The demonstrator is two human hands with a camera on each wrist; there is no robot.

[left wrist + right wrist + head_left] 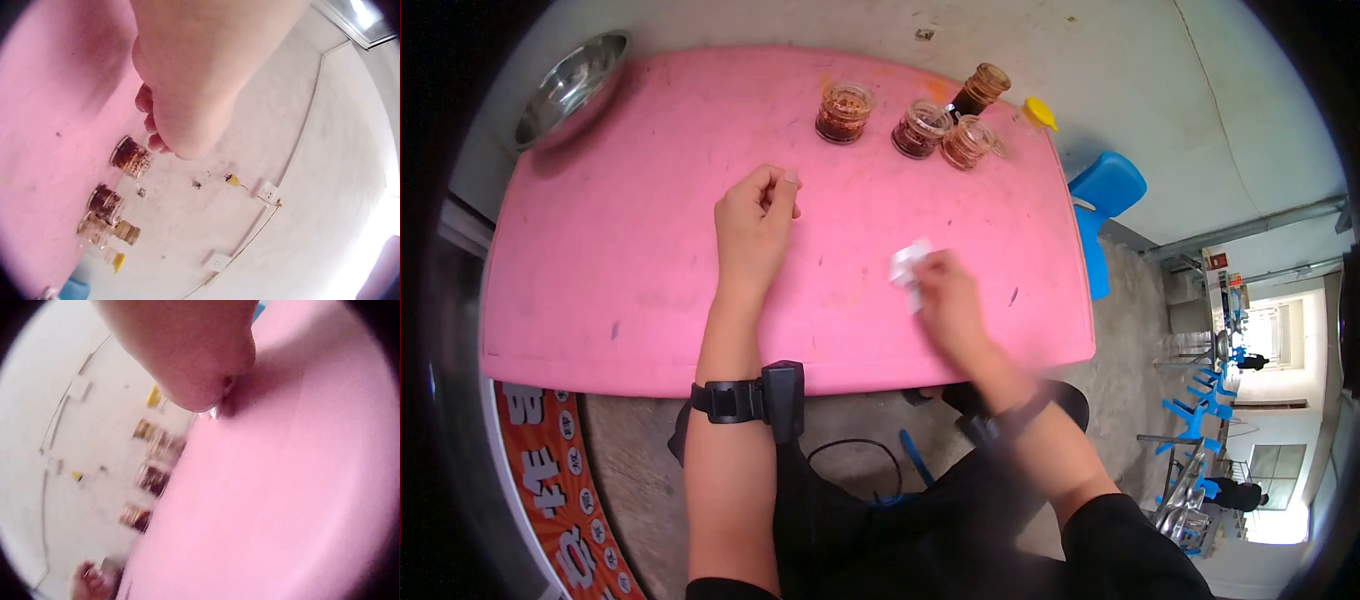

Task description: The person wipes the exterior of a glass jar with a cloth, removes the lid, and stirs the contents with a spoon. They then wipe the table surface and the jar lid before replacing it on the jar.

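Observation:
My right hand (950, 305) pinches a crumpled white tissue (908, 264) over the pink tabletop (850, 330), right of the middle. Both look blurred in the head view. Only a small white bit of the tissue (214, 412) shows beneath the hand in the right wrist view. Farther left, my left hand (755, 220) is over the table with loosely curled fingers and the thumb alongside them. Nothing shows in its grasp. In the left wrist view, the back of the left hand (187, 94) hides most of its fingers.
Glass jars with dark red contents (844, 112) stand along the table's far side, beside a dark bottle (980, 90) and a yellow-capped container (1035, 115). A metal bowl (572, 90) stands at the far left. A blue chair (1108, 185) is beyond the right edge.

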